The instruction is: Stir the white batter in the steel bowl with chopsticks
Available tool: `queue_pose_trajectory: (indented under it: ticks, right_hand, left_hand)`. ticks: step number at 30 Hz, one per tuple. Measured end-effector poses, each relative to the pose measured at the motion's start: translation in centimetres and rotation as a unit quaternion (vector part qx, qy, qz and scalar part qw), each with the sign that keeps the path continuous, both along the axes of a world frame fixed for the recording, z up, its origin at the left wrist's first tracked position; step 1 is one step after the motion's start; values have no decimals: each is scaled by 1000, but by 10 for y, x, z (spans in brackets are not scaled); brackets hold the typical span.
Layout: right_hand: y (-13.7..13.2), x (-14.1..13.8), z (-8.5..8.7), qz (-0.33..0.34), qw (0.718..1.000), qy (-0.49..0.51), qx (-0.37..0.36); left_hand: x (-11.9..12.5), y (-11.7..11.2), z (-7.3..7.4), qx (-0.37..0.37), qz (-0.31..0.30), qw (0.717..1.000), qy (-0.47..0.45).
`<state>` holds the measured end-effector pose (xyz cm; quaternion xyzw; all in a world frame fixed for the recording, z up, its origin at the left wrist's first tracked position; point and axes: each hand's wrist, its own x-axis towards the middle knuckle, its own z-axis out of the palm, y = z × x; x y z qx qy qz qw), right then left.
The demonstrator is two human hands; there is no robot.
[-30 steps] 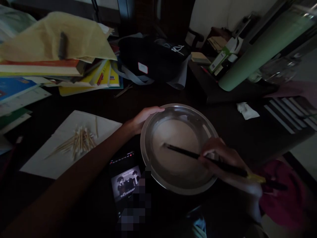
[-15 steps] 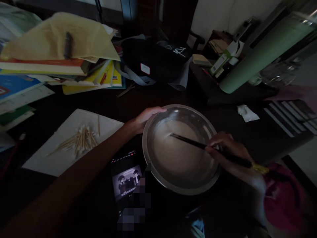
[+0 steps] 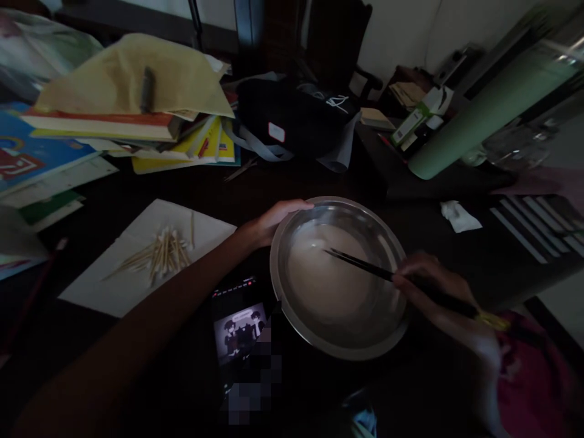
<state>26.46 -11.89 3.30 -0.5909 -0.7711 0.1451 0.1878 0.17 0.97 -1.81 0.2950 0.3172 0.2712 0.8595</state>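
A round metal bowl point(image 3: 393, 240) with pale batter in it sits on the dark table in front of me. My left hand point(image 3: 269, 222) grips the bowl's far left rim, fingers curled over the edge. My right hand point(image 3: 433, 289) is closed on a pair of dark chopsticks point(image 3: 360, 263) at the bowl's right side, and their tips dip into the batter near its middle.
A phone point(image 3: 239, 325) with a lit screen lies just left of the bowl. A white sheet point(image 3: 114, 283) carries several cotton swabs point(image 3: 162, 255). Stacked books point(image 3: 114, 125) and a black bag point(image 3: 292, 118) stand behind; a green roll point(image 3: 483, 100) and crumpled tissue point(image 3: 458, 216) are on the right.
The chopsticks' tips have swept from the batter's left side toward its upper middle, and my right hand has shifted slightly right. My left hand stays on the rim.
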Motion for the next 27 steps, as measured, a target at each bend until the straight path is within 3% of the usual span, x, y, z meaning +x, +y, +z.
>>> queue_pose_trajectory:
  ticks: [2,4,8,11,14,16,18,19,21,24,27]
  right_hand:
    - [-14,20,0,-7,1000,-7,13]
    - [-27,29,-2,39,999,21,29]
    - [-20,3,-11,99,993,54,-42]
    - [3,-12,-13,26,999,40,-26]
    - [0,4,-7,-24,999,19,-7]
    - [-16,20,-2,-22,1000,13,-1]
    - [-31,25,-1,26,999,22,-1]
    - [-34,22,-2,72,996,42,-2]
    - [-29,6,-8,94,994,50,-21]
    - [-1,-17,-15,51,997,51,-28]
    - [9,-8,-11,-11,999,40,-9]
  left_hand:
    - [0,0,-1,0,-4,1000,-7]
    - [0,1,-2,-1,-7,1000,-9]
    - [0,2,-6,3,1,1000,-10]
    - [0,2,-5,9,1,1000,-6]
    - [1,1,-4,1,7,1000,-3]
    - [1,1,-4,-5,8,1000,-3]
    - [1,2,-6,-3,4,1000,-7]
    - [1,2,-7,-1,5,1000,-8]
    - [0,3,-7,-1,14,1000,-6]
    - [0,2,-5,0,19,1000,4]
    - [0,1,-1,2,14,1000,3]
